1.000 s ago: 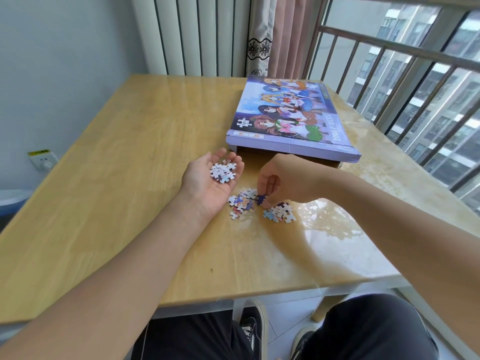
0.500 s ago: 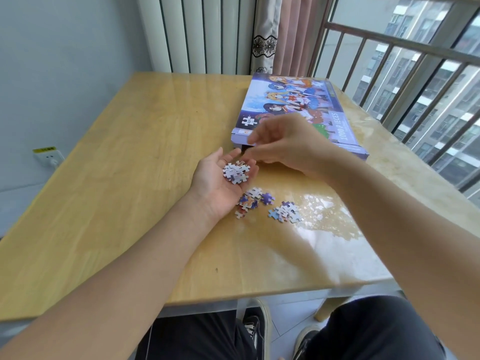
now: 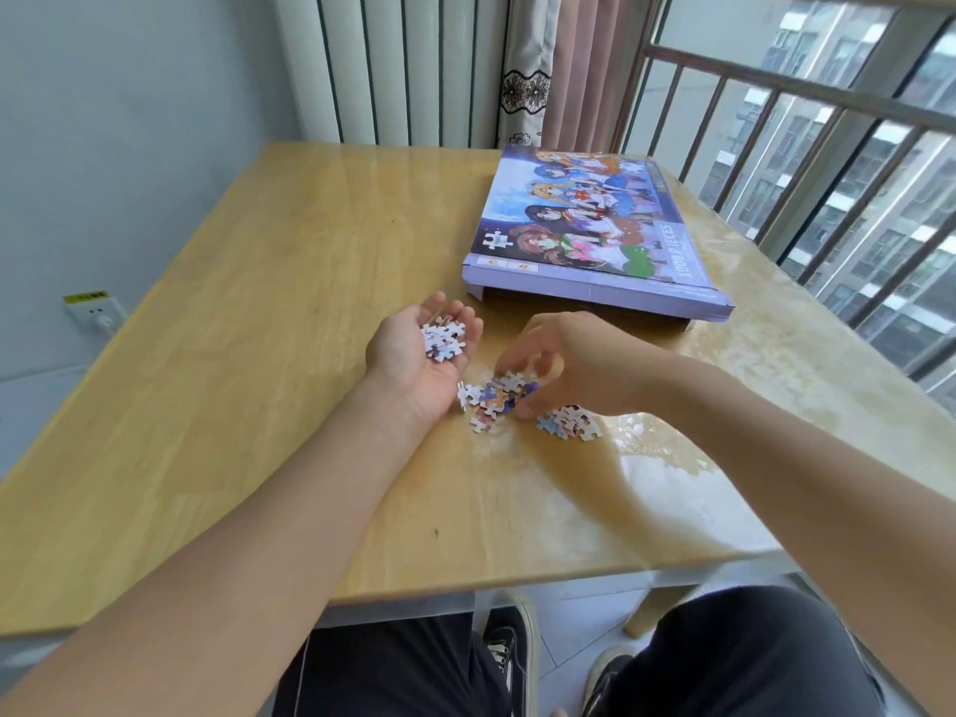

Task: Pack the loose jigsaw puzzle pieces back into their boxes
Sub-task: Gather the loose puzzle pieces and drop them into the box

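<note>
Now gathering: left hand (image 3: 414,357) cupped palm-up on the bench (image 3: 248,323), fingers (image 3: 455,315) relaxed and nearly straight, cradling a small heap of pieces (image 3: 443,341). Right hand (image 3: 569,362) just beside it, fingers (image 3: 509,362) curled down onto the loose pieces (image 3: 499,398), thumb touching them; whether any piece is pinched, cannot tell. Second little cluster (image 3: 569,422) just right of the thumb. Puzzle box (image 3: 595,232) beyond both hands, lid raised at the near edge. Risk, likely: palm heap spilling if tilted; pieces flicked off the bench by a hasty scoop. Count: one box, two bench clusters, one heap in hand.
</note>
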Available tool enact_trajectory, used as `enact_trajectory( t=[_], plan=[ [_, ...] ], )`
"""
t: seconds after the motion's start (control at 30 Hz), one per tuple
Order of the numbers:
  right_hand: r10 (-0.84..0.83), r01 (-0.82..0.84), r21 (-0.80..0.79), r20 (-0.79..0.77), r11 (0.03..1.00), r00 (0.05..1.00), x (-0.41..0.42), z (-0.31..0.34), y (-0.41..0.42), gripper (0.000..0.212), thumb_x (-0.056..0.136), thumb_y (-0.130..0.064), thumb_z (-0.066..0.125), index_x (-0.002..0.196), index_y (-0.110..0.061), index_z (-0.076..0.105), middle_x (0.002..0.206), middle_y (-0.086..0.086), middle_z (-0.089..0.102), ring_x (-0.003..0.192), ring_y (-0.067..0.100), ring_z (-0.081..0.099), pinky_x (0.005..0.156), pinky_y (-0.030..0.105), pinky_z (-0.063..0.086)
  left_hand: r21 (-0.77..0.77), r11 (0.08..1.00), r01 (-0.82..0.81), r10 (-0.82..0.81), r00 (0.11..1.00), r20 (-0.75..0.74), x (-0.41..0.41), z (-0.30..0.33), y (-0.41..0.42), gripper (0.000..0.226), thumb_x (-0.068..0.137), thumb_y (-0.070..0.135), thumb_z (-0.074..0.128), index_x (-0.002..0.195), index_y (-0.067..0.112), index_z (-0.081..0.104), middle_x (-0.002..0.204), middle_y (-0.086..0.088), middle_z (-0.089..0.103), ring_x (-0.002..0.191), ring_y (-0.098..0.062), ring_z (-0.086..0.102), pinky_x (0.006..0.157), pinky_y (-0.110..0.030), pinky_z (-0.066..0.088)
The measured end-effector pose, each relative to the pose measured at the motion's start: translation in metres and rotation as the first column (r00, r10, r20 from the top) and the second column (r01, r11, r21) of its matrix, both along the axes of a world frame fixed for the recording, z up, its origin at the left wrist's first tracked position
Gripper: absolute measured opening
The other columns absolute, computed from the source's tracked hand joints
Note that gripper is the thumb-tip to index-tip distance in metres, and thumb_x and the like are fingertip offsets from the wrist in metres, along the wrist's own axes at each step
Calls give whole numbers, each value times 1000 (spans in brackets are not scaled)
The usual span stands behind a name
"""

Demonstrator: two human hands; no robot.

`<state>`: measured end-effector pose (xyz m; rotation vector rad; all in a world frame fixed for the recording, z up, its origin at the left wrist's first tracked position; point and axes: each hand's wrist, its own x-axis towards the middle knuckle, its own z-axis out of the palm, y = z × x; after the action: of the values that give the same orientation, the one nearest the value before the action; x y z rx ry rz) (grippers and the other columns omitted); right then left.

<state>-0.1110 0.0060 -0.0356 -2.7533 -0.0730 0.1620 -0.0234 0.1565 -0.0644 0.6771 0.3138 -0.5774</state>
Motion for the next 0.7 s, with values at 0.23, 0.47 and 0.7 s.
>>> enact_trajectory(
  t=[0.23,0.47,0.7],
  plan=[
    [-8,7,-22,-35,1000,999,7,2,7,23,77,-27,86,97,-21,75,88,-10,69,81,8,65,62,6,44,20,1000,10,-11,998,56,-3,-2,1,26,104,18,38,111,5,60,91,-13,64,83,-23,65,77,-33,58],
    [-11,-2,-88,-150,996,989,7,14,23,62,68,-57,85,121,-32,65,96,-11,64,86,8,61,78,29,53,46,999,-12,7,995,100,-7,-6,-1,30,105,23,38,112,7,62,95,-12,65,87,-24,66,77,-33,57],
    [-73,71,-50,-41,996,996,9,6,34,36,71,-35,89,102,-22,76,93,-3,69,77,13,63,67,28,50,72,995,-72,61,988,145,-14,-10,-3,30,105,24,40,108,7,65,94,-11,66,85,-23,67,68,-29,59]
  ],
)
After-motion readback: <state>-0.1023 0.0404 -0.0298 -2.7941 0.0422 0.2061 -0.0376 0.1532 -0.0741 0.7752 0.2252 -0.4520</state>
